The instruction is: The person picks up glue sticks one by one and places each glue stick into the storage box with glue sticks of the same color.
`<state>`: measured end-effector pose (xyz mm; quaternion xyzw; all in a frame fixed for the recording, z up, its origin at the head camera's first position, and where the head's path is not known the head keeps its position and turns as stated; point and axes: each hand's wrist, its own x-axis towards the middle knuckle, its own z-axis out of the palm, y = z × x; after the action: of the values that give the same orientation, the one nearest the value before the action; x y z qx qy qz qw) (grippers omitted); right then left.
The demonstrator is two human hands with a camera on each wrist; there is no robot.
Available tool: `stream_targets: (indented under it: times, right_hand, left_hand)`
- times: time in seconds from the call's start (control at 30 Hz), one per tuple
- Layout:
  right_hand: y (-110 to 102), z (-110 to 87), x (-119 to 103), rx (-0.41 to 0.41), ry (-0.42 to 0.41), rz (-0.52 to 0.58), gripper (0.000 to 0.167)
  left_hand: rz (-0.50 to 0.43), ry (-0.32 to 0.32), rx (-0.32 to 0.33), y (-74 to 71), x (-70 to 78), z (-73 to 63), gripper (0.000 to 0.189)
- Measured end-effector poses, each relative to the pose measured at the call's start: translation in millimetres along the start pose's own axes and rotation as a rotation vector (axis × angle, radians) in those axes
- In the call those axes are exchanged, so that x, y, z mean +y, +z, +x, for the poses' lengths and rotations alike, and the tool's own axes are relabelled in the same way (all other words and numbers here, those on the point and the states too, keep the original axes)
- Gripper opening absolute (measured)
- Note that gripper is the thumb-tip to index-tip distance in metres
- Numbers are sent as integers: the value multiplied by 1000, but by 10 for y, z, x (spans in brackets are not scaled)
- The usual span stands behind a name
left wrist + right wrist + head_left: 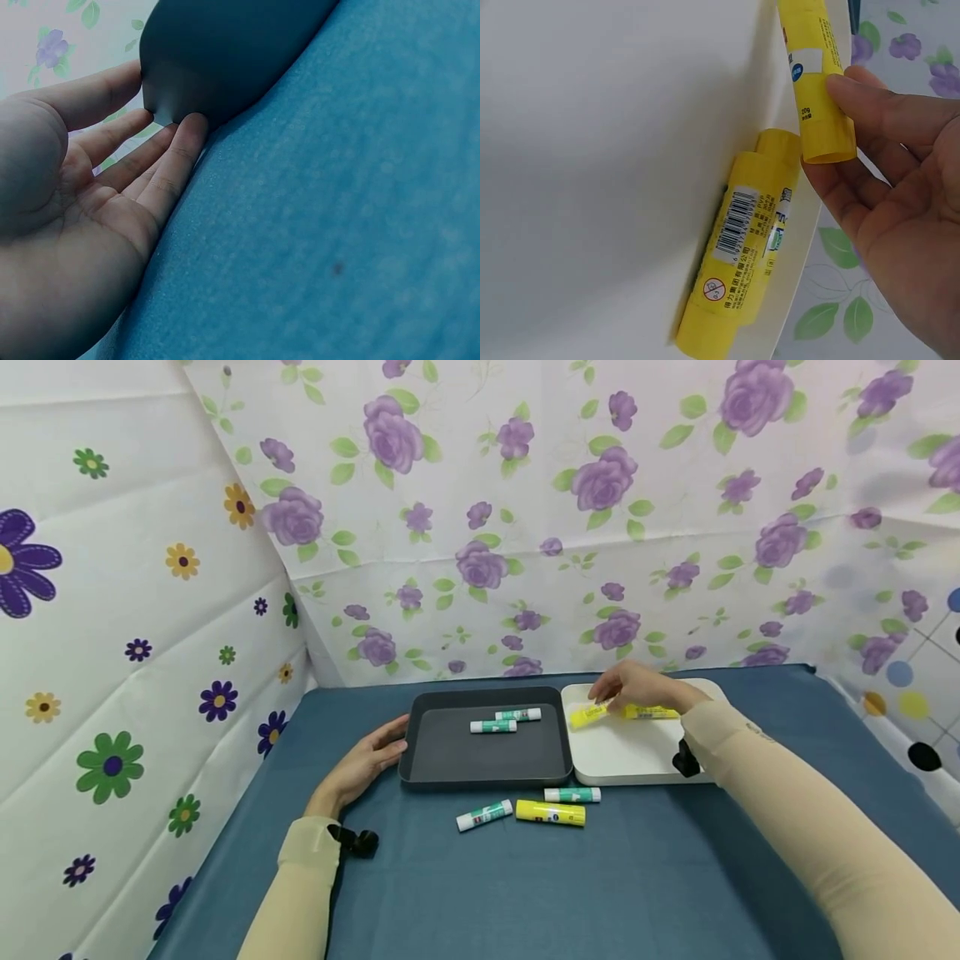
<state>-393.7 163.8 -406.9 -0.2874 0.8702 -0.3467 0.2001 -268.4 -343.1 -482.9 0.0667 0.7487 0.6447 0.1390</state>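
Note:
My right hand (630,683) pinches a yellow glue stick (817,82) between thumb and fingers, above the white tray (622,752). Below it in that tray, against the far wall, lie more yellow glue sticks (735,247), apparently two side by side. With its fingers nearly straight, my left hand (370,758) touches the left edge of the dark grey tray (480,768). Two green-and-white glue sticks (493,726) lie inside the grey tray. In the left wrist view, the fingertips (195,127) meet that tray's corner.
On the blue cloth (465,893) in front of the trays lie two more green-and-white glue sticks (483,816) and a yellow one (551,812). The trays stand side by side. A flowered curtain (480,527) hangs behind the table, and another sheet (150,693) at the left.

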Motion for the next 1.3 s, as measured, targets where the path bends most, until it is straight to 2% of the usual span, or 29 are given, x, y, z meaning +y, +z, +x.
stream_targets:
  times: [0.27, 0.47, 0.73, 1.0, 1.3]
  right_hand:
    - [46, 33, 68, -5, -112, -59, 28]
    - [98, 35, 20, -14, -54, -80, 28]
    - [93, 41, -5, -4, -87, -126, 29]
    - [126, 88, -3, 6, -74, -171, 33]
    - [214, 114, -66, 3, -44, -365, 37]
  left_hand:
    - [-4, 0, 4, 13, -19, 18, 65]
    - [-1, 0, 6, 20, -37, 24, 66]
    - [-14, 0, -1, 16, 22, 10, 66]
    - [-11, 0, -7, -1, 18, 0, 66]
    - [-9, 4, -4, -3, 6, -2, 65]
